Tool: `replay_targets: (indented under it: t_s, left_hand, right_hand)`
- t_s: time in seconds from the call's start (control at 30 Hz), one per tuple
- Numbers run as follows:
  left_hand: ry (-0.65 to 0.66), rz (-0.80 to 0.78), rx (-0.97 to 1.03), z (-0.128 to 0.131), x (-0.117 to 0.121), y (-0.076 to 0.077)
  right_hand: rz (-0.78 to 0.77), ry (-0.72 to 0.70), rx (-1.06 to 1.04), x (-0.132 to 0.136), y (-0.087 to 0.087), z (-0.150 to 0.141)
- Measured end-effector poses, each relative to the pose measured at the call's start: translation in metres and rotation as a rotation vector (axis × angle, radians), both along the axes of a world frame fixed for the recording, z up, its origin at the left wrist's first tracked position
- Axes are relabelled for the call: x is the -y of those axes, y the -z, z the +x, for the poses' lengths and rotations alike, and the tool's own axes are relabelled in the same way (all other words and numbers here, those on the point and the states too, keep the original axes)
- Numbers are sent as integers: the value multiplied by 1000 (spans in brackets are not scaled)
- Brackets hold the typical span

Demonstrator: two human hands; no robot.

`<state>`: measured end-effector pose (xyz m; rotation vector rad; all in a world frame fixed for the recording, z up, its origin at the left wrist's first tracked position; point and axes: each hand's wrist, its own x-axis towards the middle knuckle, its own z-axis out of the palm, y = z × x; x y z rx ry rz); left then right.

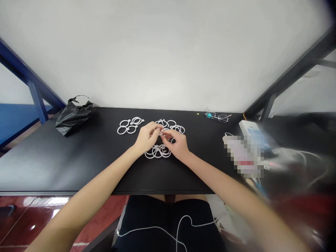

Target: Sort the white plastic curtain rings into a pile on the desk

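The left hand (pixel 147 137) and the right hand (pixel 175 143) were held close together above the middle of the black tabletop (pixel 65 164), both narrowed into a pinch. A small white plastic ring (pixel 160 132) was gripped between the fingertips (pixel 158 130) of both hands. Most of it was hidden by the fingers, so its exact form could not be established.

Further rings lay flat in three loose clusters. The lower cluster (pixel 157 152) was found directly below the hands, nearly touching the palms. The upper cluster (pixel 173 126) lay just beyond the fingertips, towards the rear edge. The left cluster (pixel 130 125) was set apart, left of the hands. Overlaps were noted within each cluster, though interlinking could not be confirmed.

Farther out, a crumpled black plastic bag (pixel 74 116) was recorded near the rear left corner, and eyeglasses (pixel 216 117) by the rear edge, right of centre. A pixelated object (pixel 244 155) near the right edge could not be identified.

The main risk was judged to be loss of the pinch: the small, smooth ring could slip from the fingertips and drop among the clusters. Contact from the palms or wrists could also disturb the lower cluster, and a loose ring might roll towards the front edge.
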<state>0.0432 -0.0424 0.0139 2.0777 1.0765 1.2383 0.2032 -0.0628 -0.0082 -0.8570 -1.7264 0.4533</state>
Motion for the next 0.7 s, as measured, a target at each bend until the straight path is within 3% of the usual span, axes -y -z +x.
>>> replay_targets:
  t_s: [0.07, 0.13, 0.27, 0.43, 0.7]
  left_hand:
    - [-56, 203, -82, 1, 7, -2]
    - [-97, 270, -141, 1, 11, -3]
    - [-119, 199, -219, -2, 9, -4]
    - [-108, 105, -177, -3, 3, -1]
    - [-138, 95, -152, -2, 4, -2]
  right_hand:
    - [-59, -48, -33, 1, 0, 1]
    - [-121, -108, -69, 3, 0, 1]
    - [-269, -171, -168, 4, 1, -2]
    - [-533, -295, -315, -1, 2, -3]
    - [-504, -298, -337, 1, 5, -7]
